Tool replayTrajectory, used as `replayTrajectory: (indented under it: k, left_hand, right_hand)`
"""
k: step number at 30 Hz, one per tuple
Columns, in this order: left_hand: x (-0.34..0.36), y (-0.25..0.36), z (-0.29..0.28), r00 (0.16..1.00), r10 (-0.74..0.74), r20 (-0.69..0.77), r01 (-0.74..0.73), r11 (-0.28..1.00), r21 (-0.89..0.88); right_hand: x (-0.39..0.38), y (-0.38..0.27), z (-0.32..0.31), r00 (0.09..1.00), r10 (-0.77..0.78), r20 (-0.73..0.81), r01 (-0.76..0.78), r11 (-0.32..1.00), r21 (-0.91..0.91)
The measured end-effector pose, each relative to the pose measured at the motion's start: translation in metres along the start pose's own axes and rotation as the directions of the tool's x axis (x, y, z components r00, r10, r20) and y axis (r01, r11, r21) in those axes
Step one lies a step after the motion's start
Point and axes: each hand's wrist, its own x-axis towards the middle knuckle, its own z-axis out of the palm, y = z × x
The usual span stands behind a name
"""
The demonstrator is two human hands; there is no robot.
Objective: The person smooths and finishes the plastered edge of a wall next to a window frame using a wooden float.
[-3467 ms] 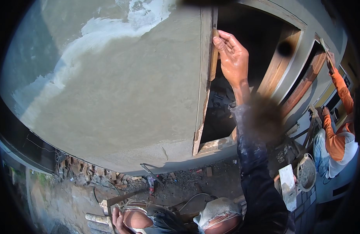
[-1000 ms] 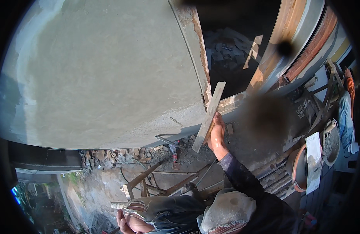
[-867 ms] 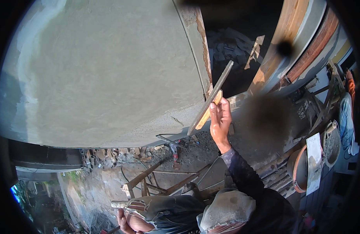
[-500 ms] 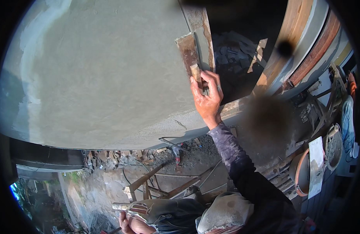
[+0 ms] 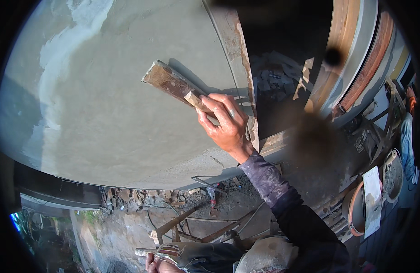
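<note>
My right hand [image 5: 226, 123] grips the wooden handle of a plastering float [image 5: 166, 82]. The float's long, worn board lies against the grey plastered wall [image 5: 114, 123], tilted with its far end toward the upper left. A dark shadow falls along its upper side. Low in the picture, beside my torn trouser knee, my left hand [image 5: 160, 265] is closed, partly cut off by the lower edge. A pale, rounded handle [image 5: 145, 251] sticks out at its fingers; the rest of that tool is hidden.
Right of the plaster is a dark opening with broken pieces [image 5: 276, 75], bordered by a wooden frame [image 5: 332, 59]. Below lie rubble [image 5: 164, 195], a red-handled tool [image 5: 212, 199] and timber pieces [image 5: 173, 223]. A bucket [image 5: 353, 209] with a pale board [image 5: 372, 200] stands at right.
My right hand has moved the float leftward, away from the opening's edge. The float has turned from nearly upright to a slant toward the upper left. My left hand stays low by the knee.
</note>
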Motion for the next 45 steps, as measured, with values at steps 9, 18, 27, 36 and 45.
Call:
replayTrajectory:
  k: [9,18,27,36,45]
  left_hand:
    - [-0.022,-0.042,-0.011,0.997,-0.072,0.03,0.076,0.98,-0.183]
    - [-0.023,-0.048,-0.006,0.986,0.163,-0.031,-0.166,0.96,-0.226]
    - [-0.058,-0.095,-0.004,0.998,0.047,-0.042,-0.046,0.999,0.009]
    - [-0.014,-0.009,-0.004,0.993,-0.115,-0.012,0.11,0.971,-0.214]
    - [-0.009,0.003,0.035,0.926,-0.216,-0.308,-0.064,0.717,-0.694]
  right_hand:
    - [0.067,-0.021,0.006,0.995,-0.068,-0.068,0.07,0.997,0.021]
    - [0.123,-0.019,0.003,0.984,0.035,-0.175,-0.029,0.999,0.037]
    - [0.164,-0.034,0.001,0.973,0.006,-0.23,0.002,0.999,0.035]
    - [0.164,-0.033,0.008,0.969,-0.042,-0.244,0.03,0.998,-0.053]
    - [0.113,-0.016,-0.008,0.991,0.034,-0.129,-0.035,0.999,-0.001]
